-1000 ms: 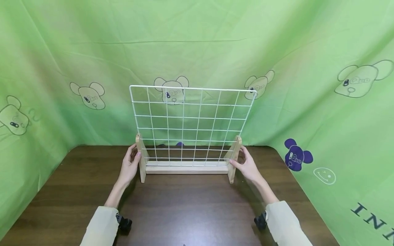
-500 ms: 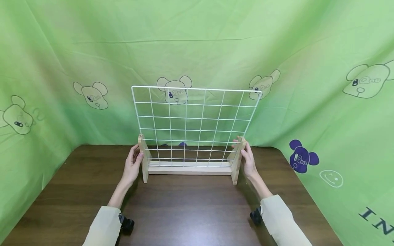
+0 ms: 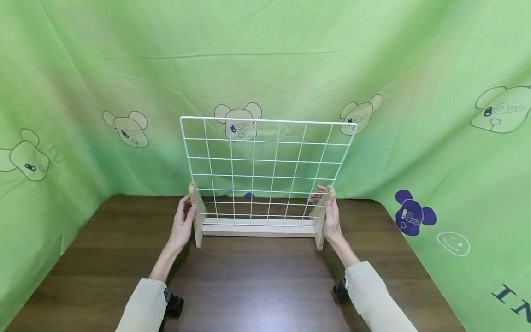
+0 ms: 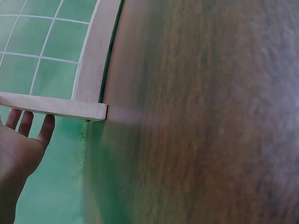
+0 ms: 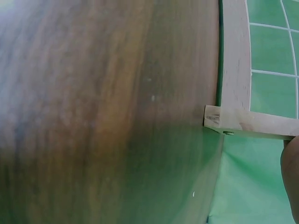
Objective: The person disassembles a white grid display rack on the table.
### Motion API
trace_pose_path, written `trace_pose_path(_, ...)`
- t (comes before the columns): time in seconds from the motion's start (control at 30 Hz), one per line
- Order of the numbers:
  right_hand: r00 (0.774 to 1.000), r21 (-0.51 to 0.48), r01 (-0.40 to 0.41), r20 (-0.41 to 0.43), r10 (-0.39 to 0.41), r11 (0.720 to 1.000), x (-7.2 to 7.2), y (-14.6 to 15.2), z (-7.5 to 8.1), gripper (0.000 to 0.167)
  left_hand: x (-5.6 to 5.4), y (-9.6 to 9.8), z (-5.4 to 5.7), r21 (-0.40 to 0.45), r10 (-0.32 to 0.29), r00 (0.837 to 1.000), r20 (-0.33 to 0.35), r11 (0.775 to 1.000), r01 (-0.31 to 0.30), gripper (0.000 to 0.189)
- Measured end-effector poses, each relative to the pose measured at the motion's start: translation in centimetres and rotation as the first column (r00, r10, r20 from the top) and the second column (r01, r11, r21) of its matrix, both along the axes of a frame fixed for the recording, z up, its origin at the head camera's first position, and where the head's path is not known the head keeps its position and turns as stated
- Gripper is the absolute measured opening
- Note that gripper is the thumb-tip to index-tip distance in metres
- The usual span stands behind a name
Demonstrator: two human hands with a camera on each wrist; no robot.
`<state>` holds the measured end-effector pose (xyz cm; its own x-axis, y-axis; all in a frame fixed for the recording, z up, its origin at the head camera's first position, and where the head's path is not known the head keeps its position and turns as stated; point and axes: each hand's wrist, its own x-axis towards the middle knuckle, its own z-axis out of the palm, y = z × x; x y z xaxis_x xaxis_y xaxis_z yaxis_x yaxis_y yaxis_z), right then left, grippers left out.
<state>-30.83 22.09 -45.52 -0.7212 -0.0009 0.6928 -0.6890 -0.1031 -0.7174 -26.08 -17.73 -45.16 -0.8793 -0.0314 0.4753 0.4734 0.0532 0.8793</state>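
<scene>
A white wire grid rack point(image 3: 265, 160) stands upright in a pale wooden stand, with a side panel at each end and a wooden crossbar point(image 3: 259, 230) along the bottom. My left hand point(image 3: 182, 226) touches the outer face of the left side panel point(image 3: 196, 216); in the left wrist view its fingertips point(image 4: 48, 122) rest against the wood. At the other end, my right hand point(image 3: 332, 220) grips the right side panel point(image 3: 322, 221), its thumb on the outer face and its fingers reaching round the back edge. Most of that hand lies outside the right wrist view.
The rack stands toward the back of a dark brown wooden table point(image 3: 257, 286). A green curtain point(image 3: 265, 78) printed with cartoon heads surrounds the back and sides. A black wrist camera point(image 3: 174, 304) sits at the left sleeve, another camera point(image 3: 341, 291) at the right.
My right hand has shifted inward, and its fingers have gone from the outer side to behind the right panel. My left hand stays at its panel. The whole view has drifted slightly.
</scene>
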Motion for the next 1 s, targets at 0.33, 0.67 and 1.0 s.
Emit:
trace_pose_path(0.33,0.999,-0.041,0.044,0.02,-0.044,0.998,1.2,-0.8,1.0,0.038,0.1,0.1,0.0,0.006,0.007,1.0,-0.008,1.0,-0.007,0.039)
trace_pose_path(0.67,0.999,-0.047,0.044,0.027,-0.042,0.998,1.6,-0.6,0.8,0.03,0.2,0.3,-0.2,-0.001,-0.002,1.0,-0.009,1.0,0.002,0.038)
trace_pose_path(1.0,0.997,-0.041,0.049,0.059,-0.047,0.998,0.4,0.3,-1.0,0.036,0.3,0.2,0.1,0.005,0.004,1.0,-0.002,1.0,-0.004,0.038)
